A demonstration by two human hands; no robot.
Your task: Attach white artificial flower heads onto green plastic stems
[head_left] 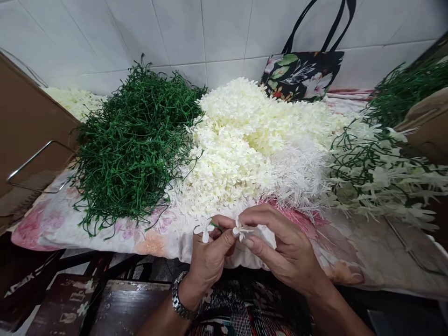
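Note:
Near the front edge of the cloth, both my hands are close together at chest level. My left hand (pixel 211 259) is closed on a green plastic flower stem (pixel 217 226); a white artificial blossom (pixel 203 230) sticks out to its left. With thumb and fingers, my right hand (pixel 285 247) pinches a small white flower piece (pixel 241 231) beside my left thumb. Whether that piece is joined to the stem is hidden by the fingers. Just beyond lie a heap of cream-white blossoms (pixel 224 163) and a tuft of thin white stamens (pixel 297 170).
Green plastic stems (pixel 136 144) form a big pile at left. Stems bearing white flowers (pixel 381 179) lie at right. A black floral bag (pixel 303 77) leans against the tiled wall (pixel 224 28). A cardboard box (pixel 31 116) stands at left above a flowered cloth (pixel 119 238).

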